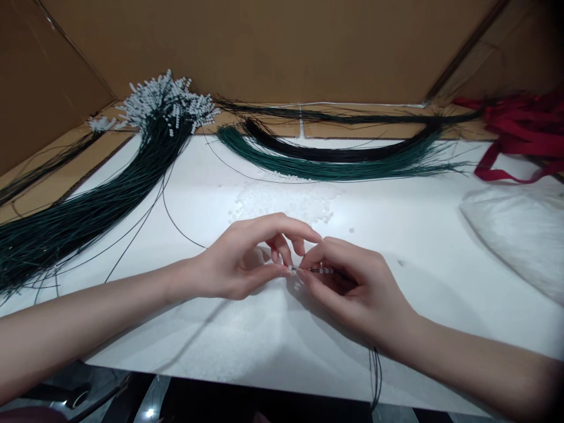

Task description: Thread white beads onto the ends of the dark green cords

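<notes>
No readable text, no legible labels or brands, no numbers, no signs to be made out

Left fingers point(299, 228) beside right fingers point(326, 251)

Brown walls point(282, 53) rise behind and along both sides of the white counter point(409, 205), and down below, there's the floor point(154, 393), grey and black, glinting brightly!
</notes>
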A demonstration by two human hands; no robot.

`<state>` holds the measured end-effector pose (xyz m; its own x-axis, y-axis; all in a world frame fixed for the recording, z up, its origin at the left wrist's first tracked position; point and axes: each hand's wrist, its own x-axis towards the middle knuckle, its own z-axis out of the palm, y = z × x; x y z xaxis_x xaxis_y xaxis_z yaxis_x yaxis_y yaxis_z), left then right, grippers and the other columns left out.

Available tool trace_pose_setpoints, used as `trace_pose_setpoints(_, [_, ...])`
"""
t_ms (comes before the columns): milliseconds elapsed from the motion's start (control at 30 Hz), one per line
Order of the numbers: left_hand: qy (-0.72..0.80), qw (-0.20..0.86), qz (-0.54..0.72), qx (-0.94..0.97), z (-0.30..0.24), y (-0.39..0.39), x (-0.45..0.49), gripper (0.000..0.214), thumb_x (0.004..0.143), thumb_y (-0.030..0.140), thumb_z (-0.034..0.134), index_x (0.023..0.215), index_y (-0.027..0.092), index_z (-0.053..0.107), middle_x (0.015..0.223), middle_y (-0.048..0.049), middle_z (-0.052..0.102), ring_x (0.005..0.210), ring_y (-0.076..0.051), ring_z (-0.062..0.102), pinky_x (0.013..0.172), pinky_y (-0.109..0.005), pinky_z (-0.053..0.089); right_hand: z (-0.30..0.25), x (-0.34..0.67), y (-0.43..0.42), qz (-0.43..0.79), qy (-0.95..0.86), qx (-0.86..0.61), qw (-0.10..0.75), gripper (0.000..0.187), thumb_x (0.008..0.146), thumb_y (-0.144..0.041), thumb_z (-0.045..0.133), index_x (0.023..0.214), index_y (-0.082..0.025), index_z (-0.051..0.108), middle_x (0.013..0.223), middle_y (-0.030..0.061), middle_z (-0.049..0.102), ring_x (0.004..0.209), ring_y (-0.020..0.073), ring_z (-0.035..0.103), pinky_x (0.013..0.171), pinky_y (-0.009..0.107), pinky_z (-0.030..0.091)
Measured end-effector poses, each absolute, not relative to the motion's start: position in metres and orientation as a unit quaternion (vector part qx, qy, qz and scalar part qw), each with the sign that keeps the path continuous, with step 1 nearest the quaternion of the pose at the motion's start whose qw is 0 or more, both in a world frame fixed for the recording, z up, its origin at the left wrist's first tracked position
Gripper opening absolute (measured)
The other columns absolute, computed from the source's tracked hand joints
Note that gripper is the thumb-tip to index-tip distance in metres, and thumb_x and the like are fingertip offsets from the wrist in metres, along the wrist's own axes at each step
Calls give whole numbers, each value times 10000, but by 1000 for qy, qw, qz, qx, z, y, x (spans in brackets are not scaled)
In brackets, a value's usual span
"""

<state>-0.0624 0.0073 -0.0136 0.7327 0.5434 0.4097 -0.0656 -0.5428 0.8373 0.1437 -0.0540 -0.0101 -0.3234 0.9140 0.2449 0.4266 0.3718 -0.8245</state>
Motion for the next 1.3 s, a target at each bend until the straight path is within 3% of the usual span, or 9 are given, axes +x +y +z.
trace_pose_setpoints(267, [144, 461, 338, 808, -14, 8, -62, 478, 835, 81, 687, 1284, 203, 576, 1082, -89, 650, 850, -144, 657, 748, -246, 584, -10, 144, -55, 332, -746, -450, 362, 147, 806, -37, 596, 749, -172, 593, 671, -29, 530, 543, 71, 407, 473, 216, 314])
trace_pose_setpoints(533, [177, 422, 335, 824, -12, 7, -63, 425, 833, 120, 703, 1236, 174, 580, 867, -29, 639, 775, -127, 639, 704, -226, 541, -7, 142, -54, 333, -742, -454, 363, 147, 821, -39, 587, 756, -170, 604, 661, -29, 535, 532, 71, 404, 471, 220, 315])
trace_pose_setpoints(1300, [169, 454, 297, 823, -11, 8, -61, 487, 839, 22, 648, 1283, 140, 487, 906, -25, 602, 822, -118, 615, 760, -239, 522, -9, 143, -54, 348, -737, -448, 366, 111, 826, -44, 577, 765, -134, 599, 665, -31, 485, 557, 66, 406, 488, 213, 310])
